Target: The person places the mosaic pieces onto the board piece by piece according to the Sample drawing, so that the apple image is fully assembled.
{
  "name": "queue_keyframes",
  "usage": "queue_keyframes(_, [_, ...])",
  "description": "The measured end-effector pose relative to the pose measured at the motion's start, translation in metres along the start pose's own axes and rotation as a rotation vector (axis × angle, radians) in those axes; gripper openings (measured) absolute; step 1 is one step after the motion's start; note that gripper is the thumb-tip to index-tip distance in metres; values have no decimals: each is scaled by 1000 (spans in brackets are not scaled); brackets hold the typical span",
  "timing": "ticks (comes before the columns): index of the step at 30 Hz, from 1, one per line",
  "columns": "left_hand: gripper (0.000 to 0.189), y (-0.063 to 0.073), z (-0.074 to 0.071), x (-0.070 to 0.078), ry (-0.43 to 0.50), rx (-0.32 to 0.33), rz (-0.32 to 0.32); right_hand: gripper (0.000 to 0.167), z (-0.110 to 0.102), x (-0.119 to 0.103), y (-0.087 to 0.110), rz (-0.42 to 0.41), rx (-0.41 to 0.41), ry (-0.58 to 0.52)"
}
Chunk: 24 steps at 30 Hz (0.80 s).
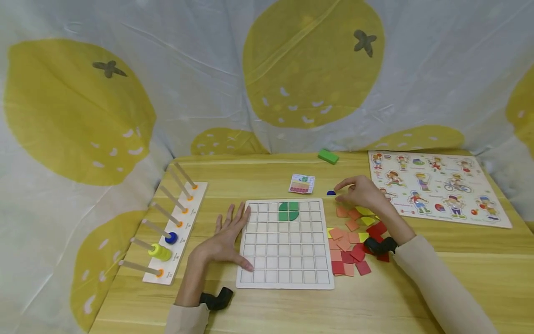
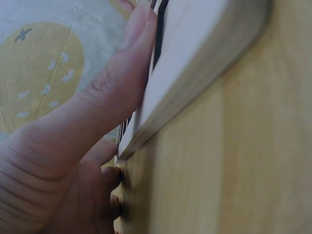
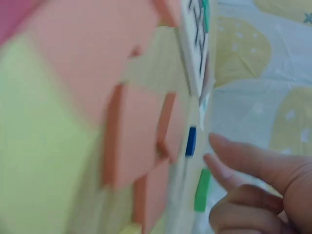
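My left hand [image 1: 223,241] rests at the left edge of a white grid board [image 1: 283,250], fingers spread along the rim. Its thumb [image 2: 109,90] lies over the board's edge in the left wrist view. Four green pieces, two of them squares and two with a rounded corner, form a block [image 1: 289,211] near the board's top. My right hand [image 1: 359,191] is just right of a dark blue half-round piece [image 1: 331,193], which lies on the table. Its index finger and thumb point toward that piece with a gap between them, nothing pinched; the other fingers curl in.
Loose orange, red and yellow tiles [image 1: 343,244] lie right of the board. Behind it are a small pattern card [image 1: 301,183] and a green block [image 1: 328,157]. A peg rack [image 1: 177,236] with rings stands left; a picture board [image 1: 438,185] lies right.
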State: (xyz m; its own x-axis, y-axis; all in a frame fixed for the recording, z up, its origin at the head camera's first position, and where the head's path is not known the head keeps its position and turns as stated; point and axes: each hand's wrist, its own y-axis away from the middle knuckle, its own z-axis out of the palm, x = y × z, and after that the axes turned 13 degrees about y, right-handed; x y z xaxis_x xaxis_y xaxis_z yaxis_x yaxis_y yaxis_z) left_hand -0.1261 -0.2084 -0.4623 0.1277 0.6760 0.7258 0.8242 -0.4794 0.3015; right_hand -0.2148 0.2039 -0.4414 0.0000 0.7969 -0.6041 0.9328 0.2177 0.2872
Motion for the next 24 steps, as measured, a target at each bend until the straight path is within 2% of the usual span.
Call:
queue_keyframes(4, [156,1,-1,0,-2,2,1,25,6,-6,-13,10,28,25])
queue_keyframes(10, [156,0,-1,-1,1,3,2,17,14,-8,-23,-50,35,30])
queue_keyframes(14, [156,0,-1,-1,-4,1,2,19,14,-8,-24,-52,16,9])
queue_keyframes(19, [156,0,-1,-1,1,1,-1,29,14,-10,-22,21,18,17])
queue_keyframes(24, [156,0,-2,0,0,-4,-7,28,16,-12,-23,-4,19,46])
